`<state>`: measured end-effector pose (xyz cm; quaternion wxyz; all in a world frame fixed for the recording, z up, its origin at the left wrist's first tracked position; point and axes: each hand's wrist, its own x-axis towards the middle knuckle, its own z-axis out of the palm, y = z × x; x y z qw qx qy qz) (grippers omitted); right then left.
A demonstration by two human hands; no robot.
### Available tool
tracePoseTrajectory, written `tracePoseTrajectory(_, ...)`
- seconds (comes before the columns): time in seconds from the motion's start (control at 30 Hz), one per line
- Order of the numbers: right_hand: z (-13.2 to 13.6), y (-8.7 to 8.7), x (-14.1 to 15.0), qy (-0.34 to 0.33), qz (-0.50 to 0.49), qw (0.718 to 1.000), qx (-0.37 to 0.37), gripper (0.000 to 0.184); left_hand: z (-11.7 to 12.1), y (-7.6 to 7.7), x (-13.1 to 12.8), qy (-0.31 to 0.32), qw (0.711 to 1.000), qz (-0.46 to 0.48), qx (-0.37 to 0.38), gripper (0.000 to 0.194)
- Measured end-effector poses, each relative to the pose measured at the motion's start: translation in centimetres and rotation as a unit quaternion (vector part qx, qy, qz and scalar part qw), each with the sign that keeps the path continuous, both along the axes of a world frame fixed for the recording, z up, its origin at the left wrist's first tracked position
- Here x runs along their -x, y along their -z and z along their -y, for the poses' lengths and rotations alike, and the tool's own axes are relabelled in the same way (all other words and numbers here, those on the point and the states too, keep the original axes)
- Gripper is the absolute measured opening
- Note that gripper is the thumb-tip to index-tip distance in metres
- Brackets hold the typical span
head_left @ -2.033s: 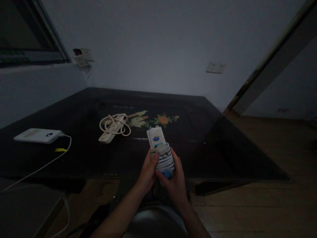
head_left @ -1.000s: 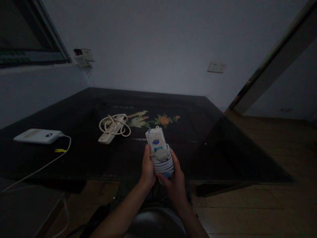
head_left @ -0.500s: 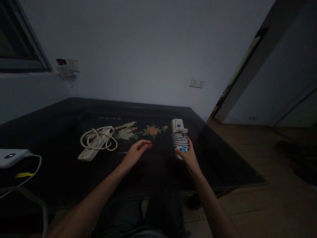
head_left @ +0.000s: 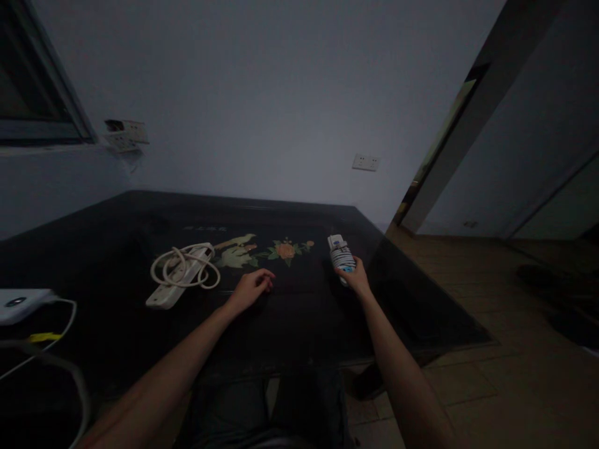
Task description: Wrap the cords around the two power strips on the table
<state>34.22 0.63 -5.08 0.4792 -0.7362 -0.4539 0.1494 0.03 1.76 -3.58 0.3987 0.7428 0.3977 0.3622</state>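
Observation:
A white power strip [head_left: 343,254] with its cord wound round it lies toward the right of the dark table. My right hand [head_left: 357,277] is closed on its near end, over a blue socket part, and the plug rests near the far end. Left of the middle, my left hand [head_left: 251,288] holds nothing visible, its fingers loosely curled and a little apart, just above or on the table. Beyond it to the left lies another white power strip [head_left: 163,296], with its cord [head_left: 213,280] in loose loops on top.
The dark table [head_left: 290,324] carries a painted flower and bird design [head_left: 284,251]. At the left edge stand a white device [head_left: 23,302] with a cable and a yellow tag [head_left: 44,337]. Wall sockets [head_left: 366,163] sit behind the table; a wooden floor [head_left: 468,280] extends to the right.
My right hand has pushed the wound power strip slightly away from me, and it now looks more tilted. My left hand has drawn back a little leftward, its fingers curling more.

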Motion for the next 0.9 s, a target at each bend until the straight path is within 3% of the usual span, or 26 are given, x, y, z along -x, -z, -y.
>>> tracePoseTrajectory(0.47,0.7,-0.1,-0.4,0.009,0.068,0.996,0.064,0.078,-0.2,0.2,-0.1,0.019,0.999,-0.037,-0.024,0.022)
tracePoseTrajectory(0.9,-0.8,0.9,-1.8,0.007,0.106,0.994,0.022,0.071,-0.9,1.3,0.1,0.026,0.997,-0.053,-0.04,0.024)
